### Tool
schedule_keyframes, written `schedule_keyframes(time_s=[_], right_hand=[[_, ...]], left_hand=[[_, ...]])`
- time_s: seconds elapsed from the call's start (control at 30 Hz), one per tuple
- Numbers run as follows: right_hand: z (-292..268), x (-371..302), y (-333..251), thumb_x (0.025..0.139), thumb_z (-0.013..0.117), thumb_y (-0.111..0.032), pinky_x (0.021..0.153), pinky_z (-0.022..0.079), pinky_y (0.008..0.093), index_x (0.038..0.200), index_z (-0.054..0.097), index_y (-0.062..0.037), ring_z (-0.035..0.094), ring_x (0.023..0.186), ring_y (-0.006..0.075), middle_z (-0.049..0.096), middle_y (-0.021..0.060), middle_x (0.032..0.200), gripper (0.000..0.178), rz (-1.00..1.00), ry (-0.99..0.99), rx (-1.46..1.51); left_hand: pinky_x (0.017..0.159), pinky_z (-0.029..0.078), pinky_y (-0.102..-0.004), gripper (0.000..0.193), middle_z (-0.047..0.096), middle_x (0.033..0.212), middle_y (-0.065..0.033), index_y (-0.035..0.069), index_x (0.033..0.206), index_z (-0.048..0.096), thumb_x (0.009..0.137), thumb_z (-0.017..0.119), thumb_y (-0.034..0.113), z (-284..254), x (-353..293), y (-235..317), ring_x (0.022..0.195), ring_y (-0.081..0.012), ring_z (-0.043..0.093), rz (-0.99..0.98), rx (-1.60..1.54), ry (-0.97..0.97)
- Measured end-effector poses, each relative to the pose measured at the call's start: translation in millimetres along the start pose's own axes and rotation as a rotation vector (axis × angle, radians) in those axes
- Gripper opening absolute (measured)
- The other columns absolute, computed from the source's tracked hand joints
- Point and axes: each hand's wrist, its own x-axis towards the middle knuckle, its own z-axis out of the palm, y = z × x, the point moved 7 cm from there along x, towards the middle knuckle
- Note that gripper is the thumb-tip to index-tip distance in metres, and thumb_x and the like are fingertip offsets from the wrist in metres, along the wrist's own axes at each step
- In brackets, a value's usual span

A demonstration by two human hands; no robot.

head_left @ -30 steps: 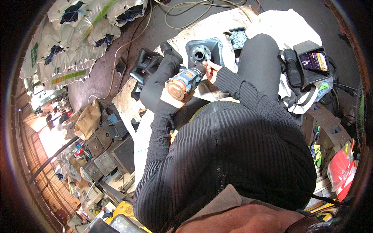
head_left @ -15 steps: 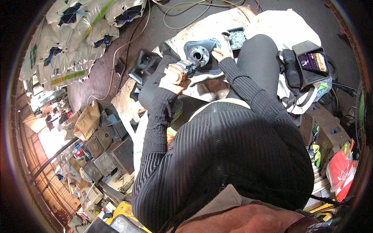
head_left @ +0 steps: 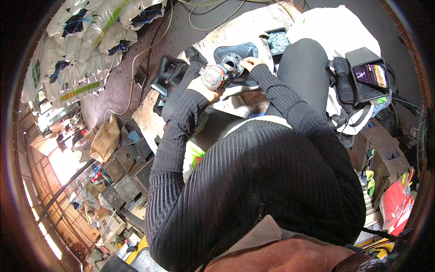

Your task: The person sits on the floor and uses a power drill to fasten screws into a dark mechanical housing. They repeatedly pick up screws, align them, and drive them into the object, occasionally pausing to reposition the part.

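My left hand grips a power screwdriver with a grey, rounded rear end. Its front end points at a round grey flange with holes around its ring and a wide central opening. The flange sits on a dark, square-based moulded part in front of me. My right hand is at the flange's right rim, thumb and fingers pinched together. Whatever is between those fingertips is too small to make out. The tool partly covers the flange's lower left and its tip is hidden.
Beyond my right knee stands a small black tray of screws. More black moulded parts lie by my left leg. A phone rests in a dark box at right. Bagged parts are stacked at far left; hoses cross the floor.
My right hand has moved left, from the dark part's right edge to the flange's rim. The screwdriver has shifted slightly right and turned, now covering more of the flange.
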Motion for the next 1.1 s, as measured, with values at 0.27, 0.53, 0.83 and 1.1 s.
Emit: schedule_keyframes(time_s=[0.27, 0.53, 0.83, 1.1], right_hand=[[2, 3, 12, 0.073, 0.065, -0.035, 0.062, 0.043, 0.0236, 0.09, 0.064, -0.0046, 0.053, 0.065, 0.0098, 0.06, 0.0023, 0.071, 0.036, 0.079, -0.02, 0.092], [4, 0, 16, 0.075, 0.065, -0.032, 0.062, 0.041, 0.0219, 0.089, 0.063, -0.0034, 0.051, 0.066, 0.0072, 0.06, -0.0001, 0.072, 0.032, 0.137, -0.093, 0.061], [17, -4, 3, 0.075, 0.06, -0.038, 0.067, 0.045, 0.0298, 0.091, 0.062, -0.0056, 0.059, 0.072, 0.0186, 0.063, 0.0096, 0.079, 0.036, -0.066, -0.115, -0.119], [-50, 24, -45, 0.077, 0.053, -0.039, 0.068, 0.046, 0.034, 0.087, 0.061, -0.0084, 0.06, 0.075, 0.0247, 0.063, 0.0103, 0.079, 0.034, -0.098, 0.055, -0.375]], left_hand=[[0.092, 0.038, -0.0305, 0.048, 0.051, 0.114, -0.011, 0.013, 0.119, 0.045, 0.076, 0.058, 0.027, 8, 12, 0, 0.106, -0.023, 0.049, 0.169, 0.125, 0.008], [0.087, 0.041, -0.0332, 0.046, 0.054, 0.111, -0.0124, 0.013, 0.115, 0.05, 0.075, 0.057, 0.035, 22, 15, -13, 0.102, -0.026, 0.052, 0.09, 0.255, 0.016], [0.095, 0.032, -0.0332, 0.058, 0.055, 0.108, -0.0073, 0.013, 0.116, 0.048, 0.063, 0.068, 0.023, 5, -21, -1, 0.108, -0.0229, 0.047, 0.07, -0.071, 0.272], [0.059, 0.053, -0.0326, 0.05, 0.062, 0.088, -0.015, 0.0, 0.109, 0.05, 0.066, 0.073, 0.011, 4, -118, -76, 0.069, -0.0215, 0.063, -0.073, -0.945, 0.283]])
